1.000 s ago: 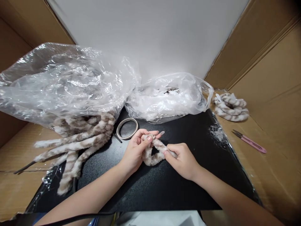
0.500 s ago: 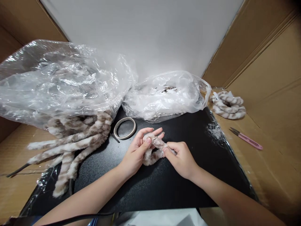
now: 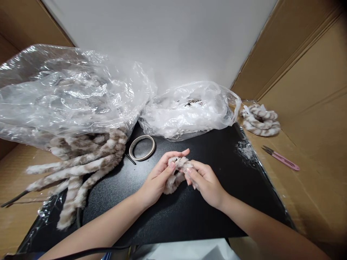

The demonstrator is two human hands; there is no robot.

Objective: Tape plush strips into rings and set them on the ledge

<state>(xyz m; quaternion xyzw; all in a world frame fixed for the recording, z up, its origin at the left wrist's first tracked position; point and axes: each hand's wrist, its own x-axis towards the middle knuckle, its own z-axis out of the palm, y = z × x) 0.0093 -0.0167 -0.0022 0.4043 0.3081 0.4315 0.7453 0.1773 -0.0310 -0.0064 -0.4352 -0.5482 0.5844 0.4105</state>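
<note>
A small loop of furry, brown-and-white strip (image 3: pixel 172 183) is between my two hands, above the black table. My left hand (image 3: pixel 158 177) holds its left side, thumb on top and fingers behind. At the thumb tip a small dark shiny spot shows in the fur. My right hand (image 3: pixel 208 182) pinches the right side of the loop between thumb and fingers. Part of the fur is covered by the fingers of both hands.
Furry strips (image 3: pixel 78 169) spill from a large clear bag (image 3: pixel 67 97) at left. A tape roll (image 3: pixel 142 148) lies before a second bag (image 3: pixel 187 112). Furry rings (image 3: pixel 261 124), pink-handled snips (image 3: pixel 282 159) and fluff (image 3: pixel 246 151) are at right.
The right hand has moved slightly left, its fingers now curled further around the fur. The loop's opening looks smaller, and the whole view has shifted a little.
</note>
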